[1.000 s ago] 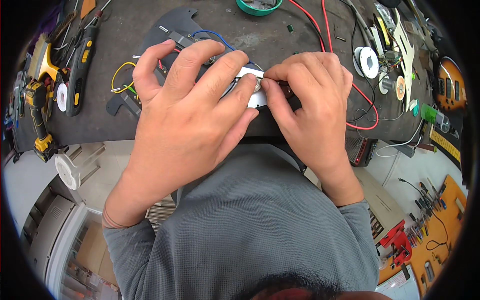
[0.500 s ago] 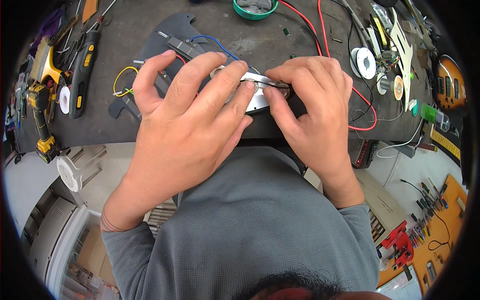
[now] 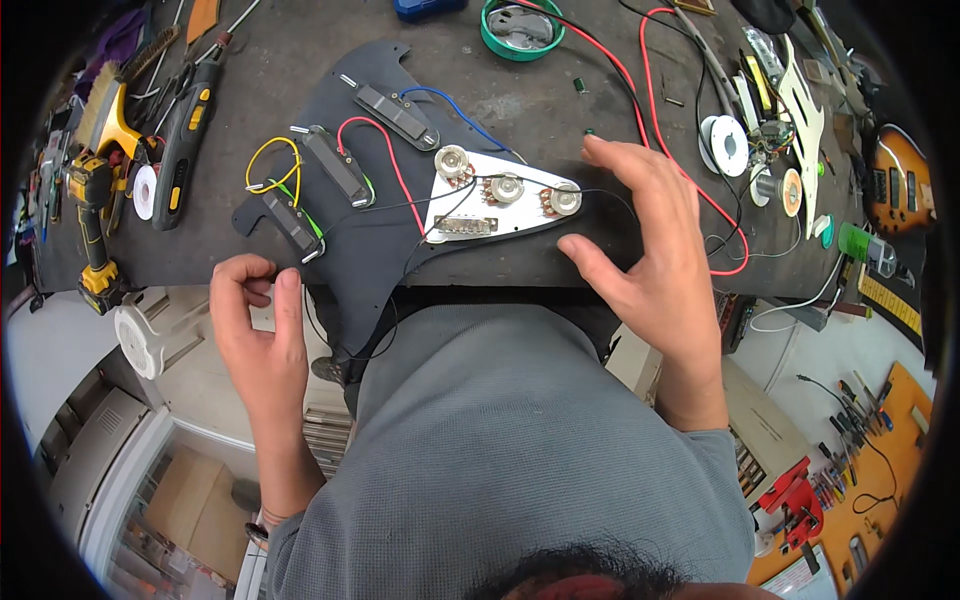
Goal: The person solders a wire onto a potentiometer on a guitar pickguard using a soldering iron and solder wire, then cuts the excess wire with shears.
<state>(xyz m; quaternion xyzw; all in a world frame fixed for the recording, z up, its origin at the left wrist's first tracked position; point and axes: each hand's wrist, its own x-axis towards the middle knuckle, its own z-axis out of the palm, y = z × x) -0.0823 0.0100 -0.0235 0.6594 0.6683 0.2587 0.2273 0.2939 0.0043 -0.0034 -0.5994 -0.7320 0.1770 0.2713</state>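
Observation:
A dark guitar pickguard (image 3: 362, 270) lies on the bench with three pickups (image 3: 340, 165) and red, blue, yellow and green wires (image 3: 395, 165). Its white plate (image 3: 470, 200) carries three potentiometers (image 3: 506, 188) and a switch (image 3: 462, 226); thin black wire crosses it. My left hand (image 3: 258, 340) is at the bench's front edge, left of the pickguard, fingers loosely curled, thumb apart, with nothing visible in it. My right hand (image 3: 650, 260) hovers open just right of the plate, thumb and fingers wide apart.
A drill (image 3: 95, 230), brush (image 3: 110, 110) and tools crowd the left; a green dish (image 3: 520, 30) is behind. Red cables (image 3: 640, 70), spools (image 3: 725, 145) and clutter sit right, beside a sunburst guitar (image 3: 895, 175). A tool board (image 3: 880, 470) is lower right.
Both hands have let go of the white plate. My left hand moved down-left to the bench edge; my right moved right and spread, uncovering the pickguard, pickups and potentiometers.

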